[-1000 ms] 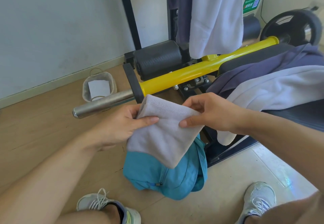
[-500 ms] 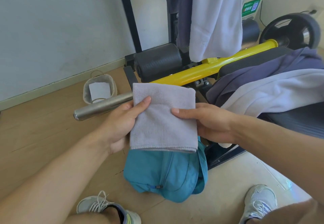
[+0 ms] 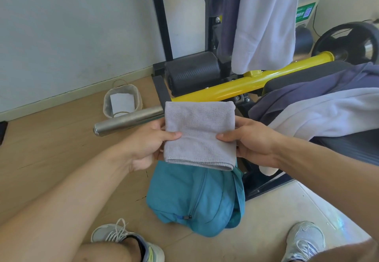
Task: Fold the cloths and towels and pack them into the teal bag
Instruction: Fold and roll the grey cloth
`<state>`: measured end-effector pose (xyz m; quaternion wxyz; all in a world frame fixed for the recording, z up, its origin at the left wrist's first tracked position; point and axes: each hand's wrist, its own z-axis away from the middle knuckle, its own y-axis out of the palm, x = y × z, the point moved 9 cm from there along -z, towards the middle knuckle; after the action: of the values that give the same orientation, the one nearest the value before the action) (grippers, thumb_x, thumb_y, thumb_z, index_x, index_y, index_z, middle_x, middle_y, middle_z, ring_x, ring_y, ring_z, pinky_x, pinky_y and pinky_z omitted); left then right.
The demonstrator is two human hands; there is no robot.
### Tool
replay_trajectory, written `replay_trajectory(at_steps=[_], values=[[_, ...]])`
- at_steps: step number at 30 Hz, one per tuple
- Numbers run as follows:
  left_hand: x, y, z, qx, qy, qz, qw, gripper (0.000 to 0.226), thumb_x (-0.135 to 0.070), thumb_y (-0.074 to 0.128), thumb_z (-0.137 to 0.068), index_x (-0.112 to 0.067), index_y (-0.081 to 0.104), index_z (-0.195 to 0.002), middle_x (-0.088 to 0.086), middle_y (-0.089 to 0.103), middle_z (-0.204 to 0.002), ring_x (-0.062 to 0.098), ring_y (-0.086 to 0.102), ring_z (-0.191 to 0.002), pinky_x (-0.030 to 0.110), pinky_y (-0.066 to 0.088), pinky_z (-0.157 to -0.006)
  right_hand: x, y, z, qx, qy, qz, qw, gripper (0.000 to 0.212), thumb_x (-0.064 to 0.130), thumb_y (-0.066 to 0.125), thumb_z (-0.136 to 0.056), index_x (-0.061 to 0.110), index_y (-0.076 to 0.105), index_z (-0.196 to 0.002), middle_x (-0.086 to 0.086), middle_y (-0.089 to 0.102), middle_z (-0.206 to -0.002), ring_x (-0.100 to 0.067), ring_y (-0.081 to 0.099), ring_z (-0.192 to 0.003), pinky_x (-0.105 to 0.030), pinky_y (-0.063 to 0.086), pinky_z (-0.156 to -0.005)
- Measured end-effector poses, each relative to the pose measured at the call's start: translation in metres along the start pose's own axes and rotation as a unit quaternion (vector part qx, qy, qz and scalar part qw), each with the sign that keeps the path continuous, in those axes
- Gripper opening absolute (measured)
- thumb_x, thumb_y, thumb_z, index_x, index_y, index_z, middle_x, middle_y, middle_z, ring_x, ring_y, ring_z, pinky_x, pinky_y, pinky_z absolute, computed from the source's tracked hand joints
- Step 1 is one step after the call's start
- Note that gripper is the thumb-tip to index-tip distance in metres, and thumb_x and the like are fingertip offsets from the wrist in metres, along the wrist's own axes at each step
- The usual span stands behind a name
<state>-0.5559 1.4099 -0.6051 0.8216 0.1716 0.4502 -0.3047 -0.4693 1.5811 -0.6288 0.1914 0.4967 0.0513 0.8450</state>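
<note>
Both hands, left hand (image 3: pixel 147 144) and right hand (image 3: pixel 251 143), pinch the folded grey cloth (image 3: pixel 200 134) between them above the teal bag (image 3: pixel 184 196); edges should stay aligned before lowering it inside.

Teal bag (image 3: pixel 190 198) top hidden behind grey cloth (image 3: pixel 200 134) – opening perhaps unzipped, unclear

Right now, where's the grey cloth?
Centre of the head view: the folded grey cloth is held between the left hand and right hand, just above the teal bag.
</note>
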Motion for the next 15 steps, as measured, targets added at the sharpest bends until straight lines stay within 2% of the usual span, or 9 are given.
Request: replay_trajectory(at_steps=[3, 5, 7, 10, 12, 15], values=[[-0.001, -0.004, -0.002, 0.004, -0.001, 0.028, 1.0, 0.039, 0.001, 0.054, -0.099, -0.022, 0.062, -0.129, 0.005, 0.072, -0.126, 0.031, 0.064, -0.123, 0.055, 0.045, -0.106, 0.006, 0.0, 0.001, -0.002, -0.024, -0.013, 1.0, 0.05, -0.012, 0.05, -0.095, 0.026, 0.072, -0.119, -0.003, 0.074, -0.12, -0.028, 0.066, -0.116, -0.044, 0.056, -0.095], [-0.005, -0.008, -0.002, 0.006, 0.005, 0.061, 0.998, 0.039, 0.006, 0.051, -0.098, -0.018, 0.065, -0.125, 0.01, 0.074, -0.121, 0.028, 0.07, -0.109, 0.042, 0.057, -0.089, 0.011, 0.003, 0.004, 0.008, -0.035, -0.014, 0.999, 0.048, -0.011, 0.046, -0.097, 0.024, 0.075, -0.112, -0.004, 0.075, -0.117, -0.026, 0.069, -0.111, -0.042, 0.057, -0.092], [-0.009, -0.012, -0.003, 0.017, 0.013, 0.094, 0.995, 0.037, 0.009, 0.047, -0.098, -0.014, 0.069, -0.117, 0.011, 0.076, -0.107, 0.023, 0.072, -0.091, 0.032, 0.062, -0.072, 0.016, 0.007, 0.005, 0.025, -0.042, 0.002, 0.999, 0.048, -0.009, 0.042, -0.1, 0.021, 0.079, -0.107, -0.007, 0.075, -0.116, -0.026, 0.072, -0.107, -0.04, 0.059, -0.088], [-0.014, -0.017, -0.003, 0.021, 0.016, 0.131, 0.991, 0.035, 0.006, 0.047, -0.099, -0.012, 0.077, -0.101, 0.009, 0.076, -0.101, 0.021, 0.074, -0.084, 0.03, 0.062, -0.069, 0.02, 0.007, 0.008, 0.025, -0.047, 0.02, 0.998, 0.045, -0.005, 0.042, -0.101, 0.019, 0.081, -0.098, -0.009, 0.076, -0.112, -0.027, 0.073, -0.101, -0.038, 0.061, -0.079], [-0.016, -0.014, -0.002, 0.038, 0.025, 0.134, 0.99, 0.046, 0.003, 0.042, -0.099, -0.013, 0.082, -0.084, 0.007, 0.078, -0.097, 0.019, 0.075, -0.08, 0.029, 0.063, -0.065, 0.022, 0.007, 0.01, 0.029, -0.05, 0.031, 0.998, 0.044, -0.004, 0.045, -0.1, 0.018, 0.081, -0.09, -0.009, 0.076, -0.114, -0.028, 0.072, -0.102, -0.037, 0.061, -0.078], [-0.018, -0.009, 0.003, 0.061, 0.039, 0.134, 0.988, 0.05, -0.01, 0.038, -0.1, -0.009, 0.08, -0.073, 0.007, 0.076, -0.092, 0.018, 0.07, -0.074, 0.028, 0.059, -0.057, 0.024, 0.005, 0.012, 0.03, -0.065, 0.049, 0.996, 0.061, -0.015, 0.039, -0.096, 0.02, 0.078, -0.067, -0.004, 0.075, -0.117, -0.03, 0.07, -0.107, -0.035, 0.061, -0.075]])
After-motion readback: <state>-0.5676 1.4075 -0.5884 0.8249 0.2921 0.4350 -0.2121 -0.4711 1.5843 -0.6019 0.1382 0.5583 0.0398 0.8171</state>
